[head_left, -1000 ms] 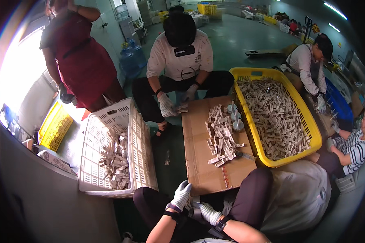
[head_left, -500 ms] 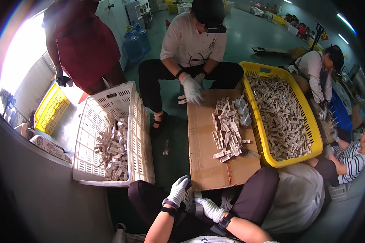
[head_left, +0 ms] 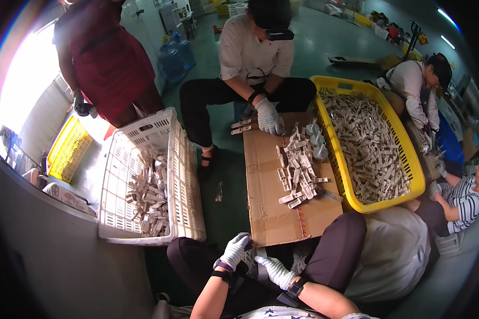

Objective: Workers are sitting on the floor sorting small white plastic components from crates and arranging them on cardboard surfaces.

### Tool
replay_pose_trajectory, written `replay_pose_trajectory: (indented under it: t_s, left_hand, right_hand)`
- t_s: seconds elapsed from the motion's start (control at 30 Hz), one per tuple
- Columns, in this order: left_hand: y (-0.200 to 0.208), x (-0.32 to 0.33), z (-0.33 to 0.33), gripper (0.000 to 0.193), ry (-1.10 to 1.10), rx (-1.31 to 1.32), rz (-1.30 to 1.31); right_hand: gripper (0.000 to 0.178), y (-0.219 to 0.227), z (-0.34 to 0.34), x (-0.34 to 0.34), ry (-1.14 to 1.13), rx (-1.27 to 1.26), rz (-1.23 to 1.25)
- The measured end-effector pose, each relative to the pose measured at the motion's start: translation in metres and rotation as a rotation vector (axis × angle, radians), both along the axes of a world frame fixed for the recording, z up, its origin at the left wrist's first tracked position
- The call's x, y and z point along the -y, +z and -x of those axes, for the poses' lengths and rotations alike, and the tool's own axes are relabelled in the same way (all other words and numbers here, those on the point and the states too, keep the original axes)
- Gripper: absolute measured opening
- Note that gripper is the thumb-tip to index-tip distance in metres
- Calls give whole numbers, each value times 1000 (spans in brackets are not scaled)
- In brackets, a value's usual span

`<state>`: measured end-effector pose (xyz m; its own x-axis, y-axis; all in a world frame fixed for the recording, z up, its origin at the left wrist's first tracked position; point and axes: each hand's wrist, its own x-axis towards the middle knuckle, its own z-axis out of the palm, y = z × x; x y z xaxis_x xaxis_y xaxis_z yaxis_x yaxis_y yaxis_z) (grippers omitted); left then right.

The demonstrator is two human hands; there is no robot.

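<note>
A pale piece [head_left: 261, 252] lies between both hands, its length pointing forward; the right hand [head_left: 277, 271], nearer, seems clamped on it; the left hand [head_left: 236, 252], one cannot tell.

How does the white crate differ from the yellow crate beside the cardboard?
The white crate stands left of the cardboard, across a strip of floor; the yellow crate is at its right side.
The white crate looks deeper, the yellow crate shallower.
The white crate holds a smaller heap; the yellow crate's contents spread broadly.
Both have slotted walls and hold pale, clip-like pieces.
</note>
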<state>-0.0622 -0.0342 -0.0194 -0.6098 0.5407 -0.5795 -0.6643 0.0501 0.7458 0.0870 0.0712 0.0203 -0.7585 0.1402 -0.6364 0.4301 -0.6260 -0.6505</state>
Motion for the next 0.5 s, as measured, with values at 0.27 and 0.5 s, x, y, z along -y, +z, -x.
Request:
replay_pose_trajectory:
  t_s: [0.27,0.5]
  left_hand:
    - [3,-1,0,31,5,58,24]
    - [4,-3,1,32,-1,45,8]
  right_hand:
    - [36,4,1,-2,33,0,94]
    - [32,-17,2,-3,24,-34,46]
